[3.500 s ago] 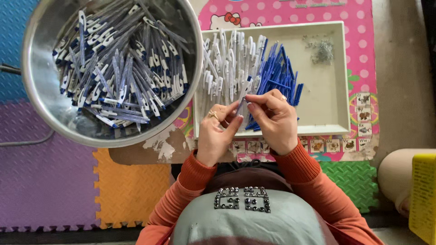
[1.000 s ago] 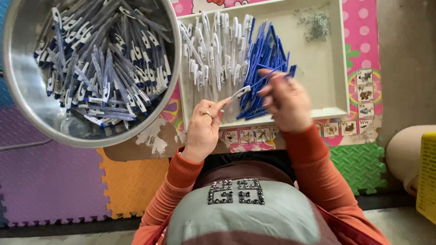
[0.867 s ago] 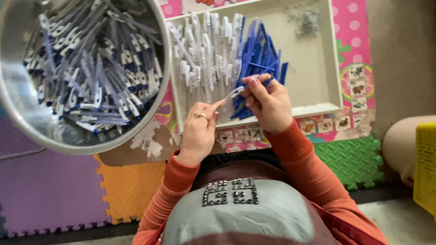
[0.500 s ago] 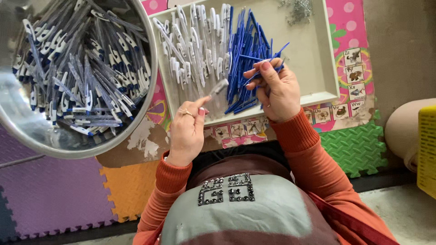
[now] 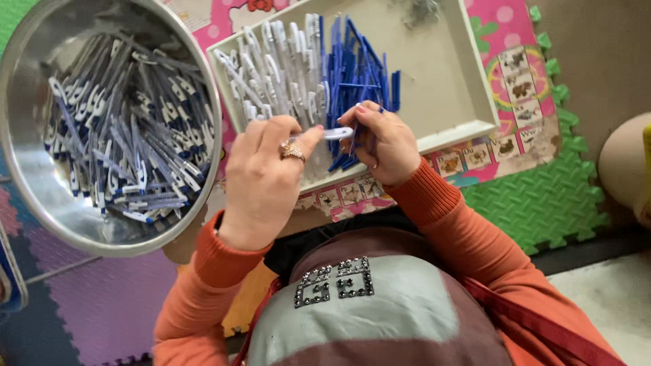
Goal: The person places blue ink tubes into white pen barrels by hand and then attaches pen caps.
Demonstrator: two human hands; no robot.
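Your left hand pinches a white clip piece; at its three o'clock, your right hand grips a blue piece.

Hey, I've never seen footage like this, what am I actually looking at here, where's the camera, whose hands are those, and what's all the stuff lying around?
There is no machine here. A person wears a camera on the head, so this single view looks straight down over their chest and orange sleeves to their own two bare hands.

The left hand, with a ring on one finger, pinches a small white plastic piece. The right hand meets it at that piece and also grips a thin blue piece.

Beyond the hands lies a shallow pale tray. It holds a row of white pieces beside a row of blue pieces, with a small grey tangle in its far corner; I cannot tell what that is.

To the left stands a big metal bowl piled with joined blue-and-white pieces. Everything rests on colourful foam puzzle mats.
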